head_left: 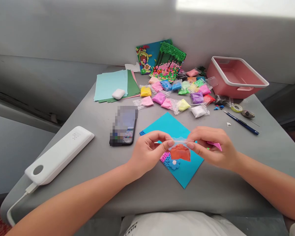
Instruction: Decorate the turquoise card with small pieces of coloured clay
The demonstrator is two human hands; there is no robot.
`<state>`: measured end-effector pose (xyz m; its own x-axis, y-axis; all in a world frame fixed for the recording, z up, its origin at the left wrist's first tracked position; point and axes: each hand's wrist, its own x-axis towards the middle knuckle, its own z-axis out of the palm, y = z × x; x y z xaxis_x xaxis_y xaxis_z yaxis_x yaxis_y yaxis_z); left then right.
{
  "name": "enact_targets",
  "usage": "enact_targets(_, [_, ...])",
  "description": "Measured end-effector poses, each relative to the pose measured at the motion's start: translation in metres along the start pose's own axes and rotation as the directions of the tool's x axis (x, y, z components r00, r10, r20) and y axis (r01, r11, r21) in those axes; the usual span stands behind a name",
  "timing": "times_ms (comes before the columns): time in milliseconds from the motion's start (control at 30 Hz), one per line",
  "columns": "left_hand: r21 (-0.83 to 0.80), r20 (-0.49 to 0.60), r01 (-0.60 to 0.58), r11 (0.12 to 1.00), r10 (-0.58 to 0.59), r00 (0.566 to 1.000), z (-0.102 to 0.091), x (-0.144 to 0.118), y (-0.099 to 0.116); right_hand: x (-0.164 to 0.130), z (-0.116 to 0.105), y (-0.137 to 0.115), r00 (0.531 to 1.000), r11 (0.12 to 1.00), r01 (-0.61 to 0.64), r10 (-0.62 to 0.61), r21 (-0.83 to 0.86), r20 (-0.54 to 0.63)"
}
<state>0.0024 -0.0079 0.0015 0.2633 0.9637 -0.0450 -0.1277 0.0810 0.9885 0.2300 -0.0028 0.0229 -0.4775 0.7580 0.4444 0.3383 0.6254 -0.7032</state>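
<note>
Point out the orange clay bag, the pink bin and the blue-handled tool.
orange clay bag (180,152), head view, on the orange lump inside.
pink bin (252,77), head view, on its white right rim.
blue-handled tool (243,123), head view, mid-handle.

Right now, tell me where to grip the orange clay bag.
Grip the orange clay bag by its flat top strip, from both ends, as the left hand and right hand do. The clay lump hangs below, so the empty top pinches flat.

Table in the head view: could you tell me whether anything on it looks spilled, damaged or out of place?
Nothing looks spilled or damaged. The clay bags lie in a loose heap beside the pink bin, not in it. Both hands, left hand and right hand, pinch the orange clay bag over the blue card.
</note>
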Motion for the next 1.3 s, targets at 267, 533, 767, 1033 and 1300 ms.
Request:
enact_targets(267, [0.132, 0.072, -0.104, 0.986, 0.095, 0.993, -0.001, 0.000, -0.004, -0.001, 0.002, 0.000, 0.998, 0.998, 0.069, -0.069, 0.008, 0.005])
enact_targets(533, [0.242, 0.158, -0.254, 0.936, 0.220, 0.963, 0.002, -0.003, 0.000, 0.000, 0.009, -0.003, 0.987, 0.988, 0.157, -0.157, 0.007, 0.020])
enact_targets(767, [0.272, 0.221, -0.426, 0.863, 0.375, 0.900, 0.001, -0.002, -0.003, -0.002, 0.011, -0.007, 0.984, 0.985, 0.173, -0.173, 0.007, 0.034])
enact_targets(1033, [0.385, 0.168, -0.430, 0.817, 0.396, 0.903, 0.002, -0.001, -0.012, 0.007, -0.005, 0.004, 0.984, 0.979, 0.179, -0.179, -0.095, 0.011])
enact_targets(1300, [0.723, 0.124, -0.287, 0.628, 0.292, 0.949, -0.019, 0.015, 0.001, 0.014, -0.032, 0.023, 0.955, 0.976, -0.035, -0.030, -0.213, -0.295])
